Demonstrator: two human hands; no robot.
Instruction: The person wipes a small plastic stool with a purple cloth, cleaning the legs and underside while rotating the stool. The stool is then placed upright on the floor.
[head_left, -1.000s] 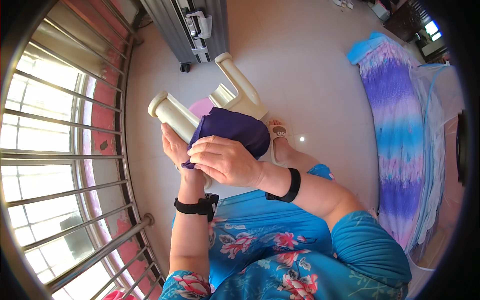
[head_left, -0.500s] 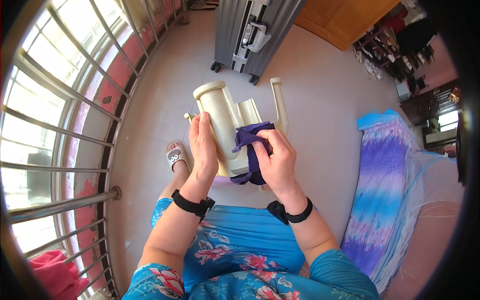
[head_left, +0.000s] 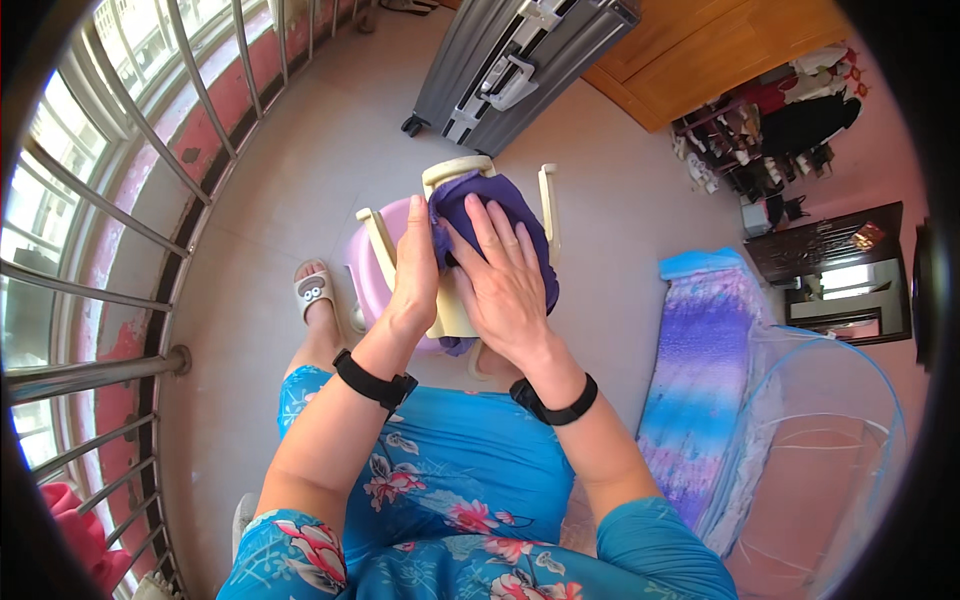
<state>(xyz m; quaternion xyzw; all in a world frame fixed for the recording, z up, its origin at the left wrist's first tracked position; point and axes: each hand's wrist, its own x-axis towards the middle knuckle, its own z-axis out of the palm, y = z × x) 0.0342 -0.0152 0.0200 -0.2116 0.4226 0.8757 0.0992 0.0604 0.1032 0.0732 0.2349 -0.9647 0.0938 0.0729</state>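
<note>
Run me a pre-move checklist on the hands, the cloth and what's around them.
1. Right hand on the purple cloth: ok, laid over it, fingers outstretched.
2. Left hand gripping the cream plastic piece: cannot tell; it lies along the left side with fingers straight, thumb unclear.
3. Cloth smooth all over: not ok, its left edge is bunched.
4. Cream piece resting securely on the pink seat: cannot tell, the contact is hidden.
5. Gray suitcase clear of both hands: ok, it stands on the floor beyond them.
</note>
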